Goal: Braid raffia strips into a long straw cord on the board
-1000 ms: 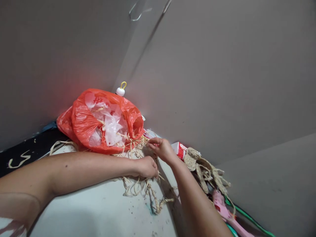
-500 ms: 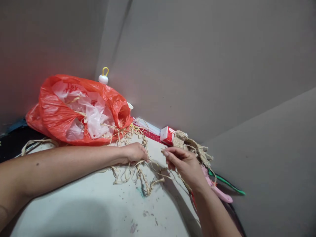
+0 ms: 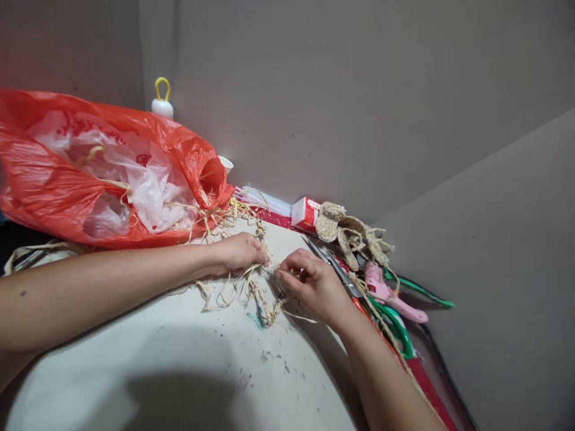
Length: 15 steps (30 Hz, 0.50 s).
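My left hand (image 3: 238, 252) is closed, pinching pale raffia strands (image 3: 224, 290) that trail over the white table (image 3: 179, 359). My right hand (image 3: 309, 284) is closed too, pinching the same strands right beside the left fingertips. Below both hands hangs a braided raffia length (image 3: 266, 308), lying on the table. More loose raffia spills from the mouth of a red plastic bag (image 3: 103, 173) just behind my left hand.
Along the wall lie a red-and-white box (image 3: 305, 214), woven raffia pieces (image 3: 348, 233), scissors (image 3: 335, 269), a pink glue gun (image 3: 386, 293) and green-handled tools (image 3: 399, 329). A white bottle with a yellow loop (image 3: 162, 102) stands behind the bag. Grey walls close in at back and right.
My right hand came back from the bag's mouth and closed in beside the left hand on the strands. The view shifted left and down, showing more tools at the right.
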Tool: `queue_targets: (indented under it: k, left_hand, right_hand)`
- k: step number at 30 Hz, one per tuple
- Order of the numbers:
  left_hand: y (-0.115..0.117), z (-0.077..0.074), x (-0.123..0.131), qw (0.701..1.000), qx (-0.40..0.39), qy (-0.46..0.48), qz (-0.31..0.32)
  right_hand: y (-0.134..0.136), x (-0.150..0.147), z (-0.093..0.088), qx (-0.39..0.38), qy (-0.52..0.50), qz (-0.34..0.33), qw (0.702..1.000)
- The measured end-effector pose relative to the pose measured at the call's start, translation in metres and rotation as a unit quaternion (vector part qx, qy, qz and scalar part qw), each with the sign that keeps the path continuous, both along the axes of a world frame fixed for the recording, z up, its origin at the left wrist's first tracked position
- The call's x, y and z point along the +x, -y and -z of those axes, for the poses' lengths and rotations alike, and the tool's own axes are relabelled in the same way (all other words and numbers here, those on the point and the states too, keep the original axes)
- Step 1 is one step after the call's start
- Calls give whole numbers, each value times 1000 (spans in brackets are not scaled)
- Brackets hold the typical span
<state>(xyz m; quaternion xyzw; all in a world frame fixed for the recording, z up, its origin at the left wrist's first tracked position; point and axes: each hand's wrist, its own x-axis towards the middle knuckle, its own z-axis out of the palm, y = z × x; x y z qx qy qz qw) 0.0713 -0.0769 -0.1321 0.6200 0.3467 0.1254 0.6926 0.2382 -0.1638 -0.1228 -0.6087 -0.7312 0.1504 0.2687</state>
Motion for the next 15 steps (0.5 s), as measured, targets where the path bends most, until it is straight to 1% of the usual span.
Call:
queue_targets:
  k: [2,4,10,15]
  left_hand:
    - [0,0,0,1000,8,6,5]
    - [1,-1,0,1000,15,8,6]
    - [4,-3,0,999,36,-1,3]
    - [4,-3,0,999,52,-3,8]
  right_hand:
    - [-1,-2,2,37,27,-8,999]
    - [-2,-3,5,49,28,-11,998]
    - [-2,-8,15,-8,-21,44,999]
    - [-3,-6,20,-1,-83,52,995]
